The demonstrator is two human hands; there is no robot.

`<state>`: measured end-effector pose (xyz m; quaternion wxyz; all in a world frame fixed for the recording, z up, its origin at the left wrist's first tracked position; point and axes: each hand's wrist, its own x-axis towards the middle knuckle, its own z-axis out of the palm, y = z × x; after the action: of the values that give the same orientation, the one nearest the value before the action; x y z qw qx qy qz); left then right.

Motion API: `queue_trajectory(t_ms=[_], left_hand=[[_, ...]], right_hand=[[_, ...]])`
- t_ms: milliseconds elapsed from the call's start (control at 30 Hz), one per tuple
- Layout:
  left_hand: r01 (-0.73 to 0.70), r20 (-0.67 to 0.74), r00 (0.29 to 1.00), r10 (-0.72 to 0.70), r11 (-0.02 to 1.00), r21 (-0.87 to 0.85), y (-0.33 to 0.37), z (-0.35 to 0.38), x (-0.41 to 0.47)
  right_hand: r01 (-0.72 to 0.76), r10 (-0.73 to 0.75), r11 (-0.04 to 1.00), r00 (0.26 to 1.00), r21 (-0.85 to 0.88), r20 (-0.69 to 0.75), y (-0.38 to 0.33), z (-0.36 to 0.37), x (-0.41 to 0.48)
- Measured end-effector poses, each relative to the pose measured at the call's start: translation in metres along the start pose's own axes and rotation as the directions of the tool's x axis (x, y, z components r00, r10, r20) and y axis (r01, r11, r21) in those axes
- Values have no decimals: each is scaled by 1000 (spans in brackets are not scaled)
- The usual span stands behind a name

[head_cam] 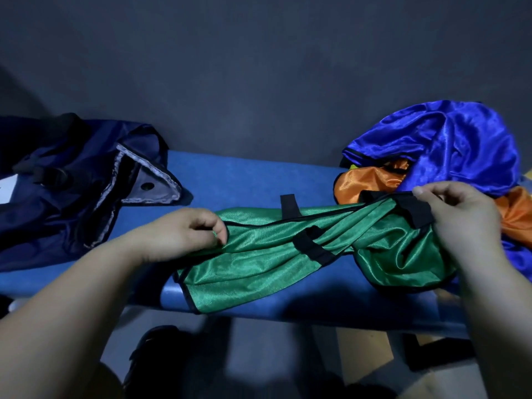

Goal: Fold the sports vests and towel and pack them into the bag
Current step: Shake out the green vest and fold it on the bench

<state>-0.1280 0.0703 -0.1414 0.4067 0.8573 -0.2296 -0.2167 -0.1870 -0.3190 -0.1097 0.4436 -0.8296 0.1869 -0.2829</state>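
Nearest to me, a corner of the shiny green sports vest with black edging (259, 260) is hanging over the front edge of the blue padded surface (230, 180). The rest of it is lying across that surface from left to right, twisted along its middle.

I am pinching its left end with the left grip (184, 234), thumb and fingertips closing on a bunch of green cloth, knuckles up. A black elastic strap (312, 246) is crossing the vest between my two hands, and a second black strap (289, 205) is poking out from the vest's far edge just behind it.

On the right, the right grip (457, 217) is clamping on the vest's other end, fingers curling over a wide black band there. The green cloth is bunching in folds under that hand.

Farther back, an orange satin vest (362, 182) is lying crumpled behind the right grip, touching the green vest's end. A royal-blue satin vest (446, 145) is heaping on top of it.

Over on the far left, a dark navy fabric bag (72, 182) is lying slumped on the surface, its grey-lined flap (155, 180) turning open toward the middle. It is sitting apart from the green vest and beyond the left grip. Behind everything, a dark grey wall (259, 67) is filling the view.
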Motion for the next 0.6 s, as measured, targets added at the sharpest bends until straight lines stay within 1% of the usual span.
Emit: queue_trajectory(t_ms=[100, 167, 233, 300, 400, 500, 600], left_hand=[[-78, -14, 996, 84, 964, 254, -4, 5, 3], [-90, -10, 995, 100, 935, 342, -7, 9, 5], [-88, -28, 994, 106, 921, 380, -11, 12, 8], [-118, -69, 985, 158, 911, 395, -14, 12, 12], [-158, -111, 972, 209, 922, 355, -16, 11, 14], [-168, -120, 969, 214, 935, 311, -15, 10, 12], [-160, -96, 976, 196, 942, 296, -14, 8, 10]], right_hand=[[7, -7, 1000, 1000, -17, 0, 1, 0, 0], [12, -12, 1000, 1000, -21, 2, 2, -1, 0], [21, -21, 999, 1000, -24, 3, 3, -1, 0], [14, -14, 1000, 1000, -21, 1, 5, -1, 2], [-10, 9, 1000, 1000, -10, -7, 9, -1, 3], [-2, 2, 1000, 1000, 5, -13, 10, 0, 3], [11, -11, 1000, 1000, 8, -13, 11, 2, 4]])
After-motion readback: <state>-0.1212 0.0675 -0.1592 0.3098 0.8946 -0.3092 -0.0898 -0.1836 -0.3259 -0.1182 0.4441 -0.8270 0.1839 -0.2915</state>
